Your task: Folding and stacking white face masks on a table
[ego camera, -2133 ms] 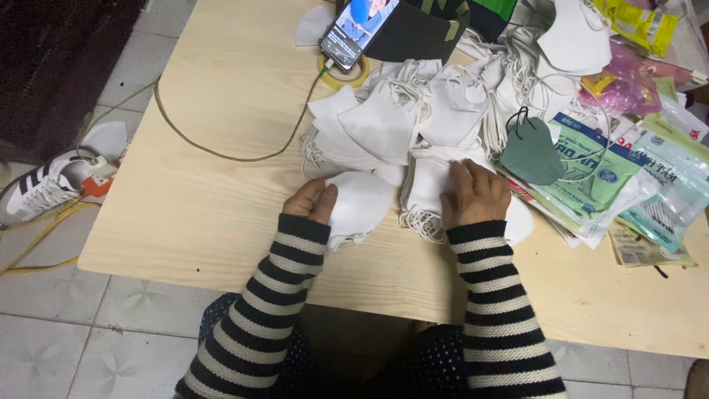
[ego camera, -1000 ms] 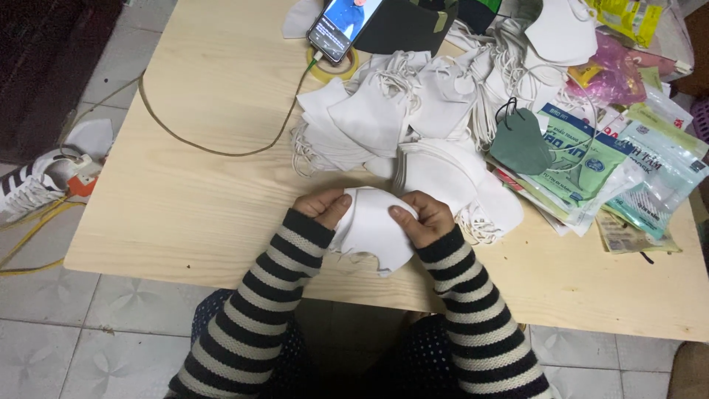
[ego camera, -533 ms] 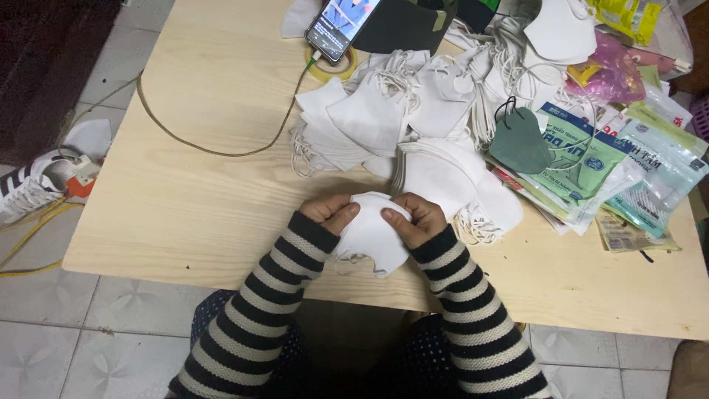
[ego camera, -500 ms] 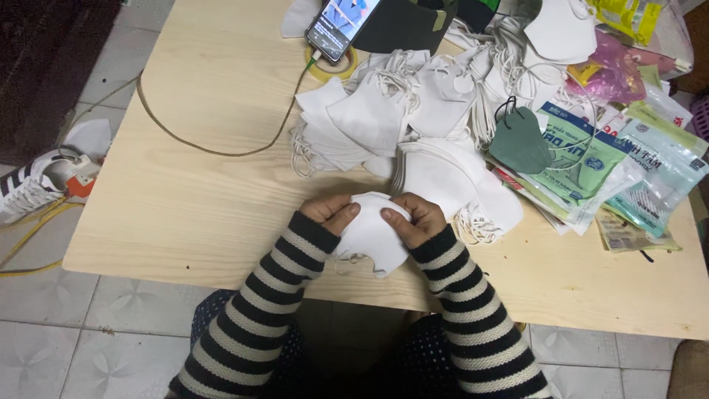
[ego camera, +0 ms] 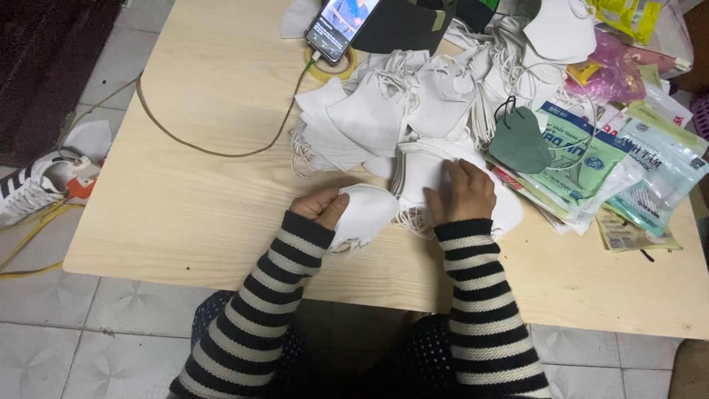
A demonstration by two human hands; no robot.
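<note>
Pale wood worktop stands on a tiled floor, its far half strewn with face masks. Nearest the person, a white folded mask lies at the front edge, pinched at its left end by the left hand, whose fingers are curled together on the fabric. Just right of those fingers, the right hand rests flat with fingers slightly spread on a stack of white masks, not gripping it. Beyond both hands lies a loose heap of white masks. Right of the right fingers sit a green mask and printed packets. Far beyond the left fingers a phone leans, its cable looping over the wood. A sneaker lies on the floor, well off to the left.
</note>
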